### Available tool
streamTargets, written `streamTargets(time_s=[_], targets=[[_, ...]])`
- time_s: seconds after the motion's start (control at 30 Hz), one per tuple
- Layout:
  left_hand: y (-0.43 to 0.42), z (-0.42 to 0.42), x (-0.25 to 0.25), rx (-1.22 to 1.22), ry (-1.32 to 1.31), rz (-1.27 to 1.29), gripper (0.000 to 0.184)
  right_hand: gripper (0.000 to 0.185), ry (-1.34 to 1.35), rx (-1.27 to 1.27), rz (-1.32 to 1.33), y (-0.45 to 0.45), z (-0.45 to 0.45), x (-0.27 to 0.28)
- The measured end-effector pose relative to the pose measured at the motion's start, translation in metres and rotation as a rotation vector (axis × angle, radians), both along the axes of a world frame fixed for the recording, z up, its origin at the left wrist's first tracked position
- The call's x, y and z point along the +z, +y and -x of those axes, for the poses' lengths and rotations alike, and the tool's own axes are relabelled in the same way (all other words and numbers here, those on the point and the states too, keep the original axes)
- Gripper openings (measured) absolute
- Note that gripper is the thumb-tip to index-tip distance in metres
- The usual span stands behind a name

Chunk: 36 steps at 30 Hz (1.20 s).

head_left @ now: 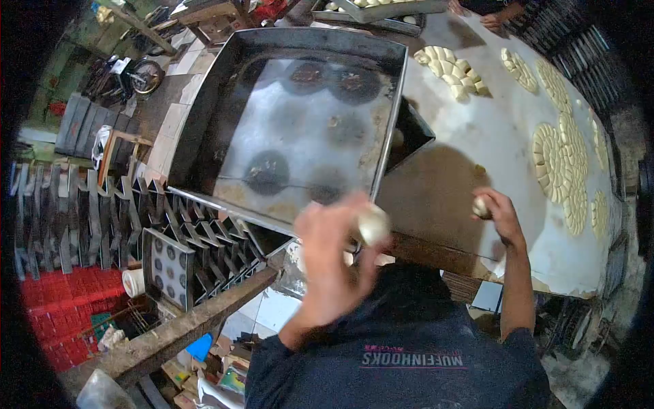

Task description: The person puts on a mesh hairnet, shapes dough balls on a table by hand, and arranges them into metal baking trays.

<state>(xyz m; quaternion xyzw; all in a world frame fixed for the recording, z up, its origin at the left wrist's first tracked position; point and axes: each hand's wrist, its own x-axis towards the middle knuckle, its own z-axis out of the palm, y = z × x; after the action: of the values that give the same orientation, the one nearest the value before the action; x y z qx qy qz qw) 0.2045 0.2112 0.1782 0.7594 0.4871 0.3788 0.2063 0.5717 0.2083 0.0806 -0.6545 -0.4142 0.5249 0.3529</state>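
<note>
My left hand, slightly blurred, is raised in front of the near edge of a large metal baking tray. Its fingers are closed around a pale dough ball. The tray has a worn bottom with dark round marks. Over the table, to the right of the tray, my right hand is closed on another small dough ball. Farther right, cut dough pieces lie on the table in curved rows, and a smaller cluster of dough pieces lies toward the back.
Another tray with dough balls is at the far edge, near another person's hand. A dark container corner shows beneath the large tray. Stacked metal trays, red crates and a wooden beam are at left.
</note>
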Motion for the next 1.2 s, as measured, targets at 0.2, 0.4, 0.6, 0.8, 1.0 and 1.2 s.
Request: streamTargets(time_s=[0.2, 0.4, 0.6, 0.8, 1.0, 1.2], targets=[[0.052, 0.051, -0.029, -0.009, 0.370, 0.330, 0.095, 0.031, -0.256, 0.582, -0.943, 0.074, 0.184, 0.101], [0.024, 0.036, 0.008, 0.220, 0.267, 0.180, 0.111, 0.027, -0.562, 0.712, -1.098, 0.088, 0.186, 0.078], [0.014, -0.131, -0.025, -0.390, -0.515, 0.123, 0.042, 0.008, -0.593, -0.070, -0.688, 0.033, 0.019, -0.036], [0.145, -0.292, -0.226, -0.172, -0.521, 0.600, 0.039, 0.006, -0.920, -0.341, -0.519, -0.093, -0.136, -0.145], [0.398, -0.350, -0.274, 0.266, 0.367, 0.477, 0.071, 0.005, -0.707, -0.510, -0.437, -0.099, -0.172, -0.142], [0.410, -0.395, -0.238, 0.297, -0.397, 0.875, 0.025, 0.010, -0.853, -0.656, -0.545, -0.074, -0.178, -0.173]])
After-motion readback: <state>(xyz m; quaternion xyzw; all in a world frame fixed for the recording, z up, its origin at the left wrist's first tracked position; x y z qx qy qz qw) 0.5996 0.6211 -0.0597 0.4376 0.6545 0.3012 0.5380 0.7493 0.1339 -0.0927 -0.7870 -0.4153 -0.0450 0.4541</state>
